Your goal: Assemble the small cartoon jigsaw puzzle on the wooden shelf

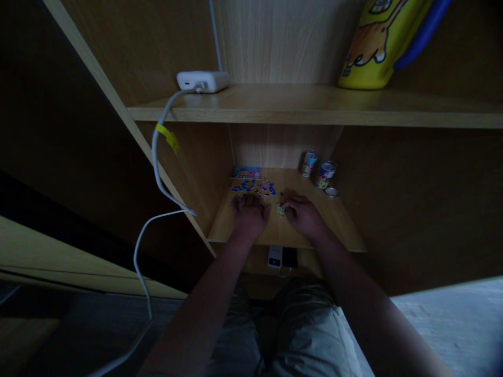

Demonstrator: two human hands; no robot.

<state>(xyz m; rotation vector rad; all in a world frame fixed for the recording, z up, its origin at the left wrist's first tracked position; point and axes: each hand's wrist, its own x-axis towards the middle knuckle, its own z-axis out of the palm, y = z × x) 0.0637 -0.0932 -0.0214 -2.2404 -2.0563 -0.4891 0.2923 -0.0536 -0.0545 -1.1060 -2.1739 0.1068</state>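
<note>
Loose jigsaw puzzle pieces (251,187), many with blue backs or patches, lie scattered on the lower shelf. My left hand (250,213) rests palm down at the near edge of this pile, fingers spread; what is under its fingertips is hidden. To its right is a small strip of joined yellowish puzzle pieces (280,210). The fingers of my right hand (302,213) are curled in a pinch at the strip's right edge. A colourful picture card (247,173) lies behind the pile.
Two printed tins (309,163) stand at the back right, with a round metal lid (331,192) by the nearer one. Overhead, an upper shelf (275,107) holds a white charger (208,81) with a hanging cable and a yellow jug (369,52). Below sits a small white device (275,256).
</note>
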